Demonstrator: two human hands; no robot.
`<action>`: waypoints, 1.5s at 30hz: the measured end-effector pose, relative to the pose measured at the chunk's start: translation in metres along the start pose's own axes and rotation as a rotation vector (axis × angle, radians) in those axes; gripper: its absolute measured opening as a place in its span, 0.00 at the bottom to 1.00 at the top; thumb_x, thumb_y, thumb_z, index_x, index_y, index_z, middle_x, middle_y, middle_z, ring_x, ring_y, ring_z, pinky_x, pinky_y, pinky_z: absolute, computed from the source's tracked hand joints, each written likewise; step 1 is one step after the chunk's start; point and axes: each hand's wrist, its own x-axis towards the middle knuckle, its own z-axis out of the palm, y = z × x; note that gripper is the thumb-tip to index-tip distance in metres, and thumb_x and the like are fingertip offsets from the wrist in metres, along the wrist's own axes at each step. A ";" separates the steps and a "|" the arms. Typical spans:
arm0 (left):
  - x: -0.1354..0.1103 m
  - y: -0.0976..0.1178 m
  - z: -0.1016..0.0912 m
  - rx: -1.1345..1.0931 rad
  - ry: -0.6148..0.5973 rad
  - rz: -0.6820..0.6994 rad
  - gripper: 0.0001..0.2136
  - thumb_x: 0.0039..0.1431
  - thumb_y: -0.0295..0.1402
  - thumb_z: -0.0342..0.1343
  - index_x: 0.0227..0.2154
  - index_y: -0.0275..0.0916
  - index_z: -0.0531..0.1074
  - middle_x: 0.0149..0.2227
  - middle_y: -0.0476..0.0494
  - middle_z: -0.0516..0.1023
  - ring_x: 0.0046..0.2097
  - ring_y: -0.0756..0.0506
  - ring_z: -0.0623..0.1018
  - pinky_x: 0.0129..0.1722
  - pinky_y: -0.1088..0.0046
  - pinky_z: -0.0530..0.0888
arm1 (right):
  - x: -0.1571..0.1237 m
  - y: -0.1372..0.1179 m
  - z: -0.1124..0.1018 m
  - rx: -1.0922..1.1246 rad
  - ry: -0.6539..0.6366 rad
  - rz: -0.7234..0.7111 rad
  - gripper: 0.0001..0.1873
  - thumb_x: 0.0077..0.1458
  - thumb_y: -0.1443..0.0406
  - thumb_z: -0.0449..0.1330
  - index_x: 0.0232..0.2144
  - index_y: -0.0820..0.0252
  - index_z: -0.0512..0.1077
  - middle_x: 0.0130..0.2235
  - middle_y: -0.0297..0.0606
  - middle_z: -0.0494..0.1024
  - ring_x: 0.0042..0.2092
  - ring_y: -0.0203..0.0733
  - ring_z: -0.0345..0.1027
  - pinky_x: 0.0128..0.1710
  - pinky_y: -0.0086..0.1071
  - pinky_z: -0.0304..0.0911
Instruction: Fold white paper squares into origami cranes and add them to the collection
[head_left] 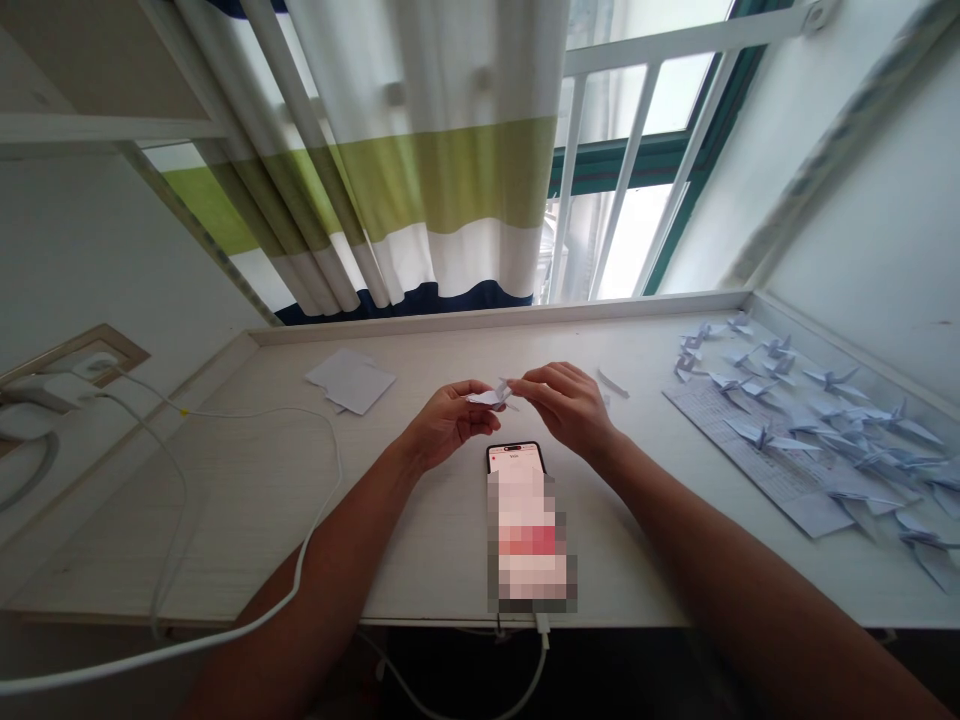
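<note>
Between my two hands, above the middle of the desk, is a small folded white paper crane [491, 397]. My left hand [455, 420] grips its left side between thumb and fingers. The fingertips of my right hand [564, 402] pinch its right end, where a thin point sticks up. A phone [525, 520] lies on the desk just below the hands, its screen lit and partly blurred out. Left of my left hand, several loose white paper squares [352, 382] lie in a small overlapping stack.
Many finished paper cranes [832, 380] spread over the right side of the desk, some on a printed sheet [750, 460]. A curved paper strip [613, 382] lies behind my right hand. White cables [330, 500] cross the left side from a wall socket. A curtain [450, 180] hangs behind.
</note>
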 end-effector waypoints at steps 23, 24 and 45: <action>0.008 -0.022 0.011 0.262 0.262 0.417 0.15 0.50 0.40 0.71 0.35 0.35 0.78 0.32 0.43 0.83 0.34 0.44 0.83 0.29 0.71 0.78 | 0.005 -0.023 0.010 0.524 0.187 0.636 0.14 0.56 0.55 0.68 0.37 0.61 0.78 0.35 0.42 0.82 0.35 0.45 0.78 0.40 0.42 0.75; 0.008 -0.022 0.011 0.262 0.259 0.405 0.15 0.50 0.40 0.71 0.35 0.35 0.78 0.31 0.43 0.83 0.33 0.44 0.83 0.29 0.71 0.77 | 0.004 -0.023 0.011 0.544 0.186 0.635 0.14 0.56 0.55 0.67 0.37 0.60 0.78 0.35 0.41 0.82 0.34 0.44 0.77 0.39 0.42 0.75; 0.008 -0.023 0.021 0.167 0.343 0.290 0.19 0.47 0.42 0.72 0.36 0.34 0.76 0.35 0.39 0.83 0.38 0.38 0.85 0.27 0.72 0.77 | 0.004 -0.005 0.013 0.828 0.128 0.679 0.22 0.55 0.49 0.67 0.44 0.57 0.78 0.35 0.37 0.79 0.33 0.39 0.73 0.39 0.39 0.73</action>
